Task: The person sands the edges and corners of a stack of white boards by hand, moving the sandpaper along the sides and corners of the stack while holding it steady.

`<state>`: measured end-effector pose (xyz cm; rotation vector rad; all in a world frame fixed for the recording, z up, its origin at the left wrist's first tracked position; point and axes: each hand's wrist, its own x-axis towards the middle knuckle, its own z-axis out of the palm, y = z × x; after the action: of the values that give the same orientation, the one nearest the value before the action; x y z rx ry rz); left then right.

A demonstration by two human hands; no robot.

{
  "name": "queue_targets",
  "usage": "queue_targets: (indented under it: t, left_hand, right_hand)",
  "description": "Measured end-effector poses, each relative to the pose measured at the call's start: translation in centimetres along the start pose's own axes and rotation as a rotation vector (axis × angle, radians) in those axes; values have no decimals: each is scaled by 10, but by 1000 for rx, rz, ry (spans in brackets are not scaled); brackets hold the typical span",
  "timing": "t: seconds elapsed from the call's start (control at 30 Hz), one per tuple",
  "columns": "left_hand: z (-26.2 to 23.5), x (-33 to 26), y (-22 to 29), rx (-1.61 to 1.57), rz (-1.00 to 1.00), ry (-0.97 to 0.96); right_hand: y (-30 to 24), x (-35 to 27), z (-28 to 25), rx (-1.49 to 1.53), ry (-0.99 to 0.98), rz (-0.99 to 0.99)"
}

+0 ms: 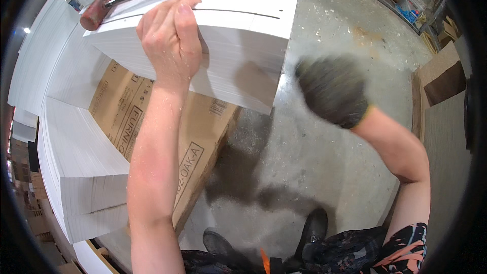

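Observation:
My bare left hand (170, 40) rests at the near edge of a tall stack of white panels (228, 53), its fingers curled closed over the top panel. Whatever the fingers hold, if anything, is hidden. The top panel has a long dark groove and several small holes. Beyond the hand, a mallet (99, 10) with a reddish head and a dark red grip lies across the panel. My right hand (332, 89), in a dark glove with a yellow cuff, hangs in the air to the right of the stack, apart from it. Motion smears its fingers.
A flat brown printed cardboard box (203, 122) lies below the stack. More white panel stacks (86, 142) stand on the left. Concrete floor (350, 172) spreads to the right, with cardboard boxes (441, 73) at its side and a clear plastic bin (410, 6) farther back.

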<state>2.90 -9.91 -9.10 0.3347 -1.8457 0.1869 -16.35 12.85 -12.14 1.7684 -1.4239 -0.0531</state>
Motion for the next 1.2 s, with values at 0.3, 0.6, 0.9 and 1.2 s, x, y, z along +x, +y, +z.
queue_targets:
  t: [0.3, 0.6, 0.9, 1.2]
  left_hand:
    - [7, 0, 3, -1, 18, 22]
    - [6, 0, -1, -16, 27, 36]
    - [7, 0, 0, 11, 1, 32]
    - [7, 0, 1, -19, 24, 39]
  right_hand:
    - [-56, -46, 37, 527, -92, -146]
    - [-114, -73, 111, 681, -325, -49]
    - [-37, 2, 18, 374, -463, -41]
    - [-57, -17, 34, 427, 51, -117]
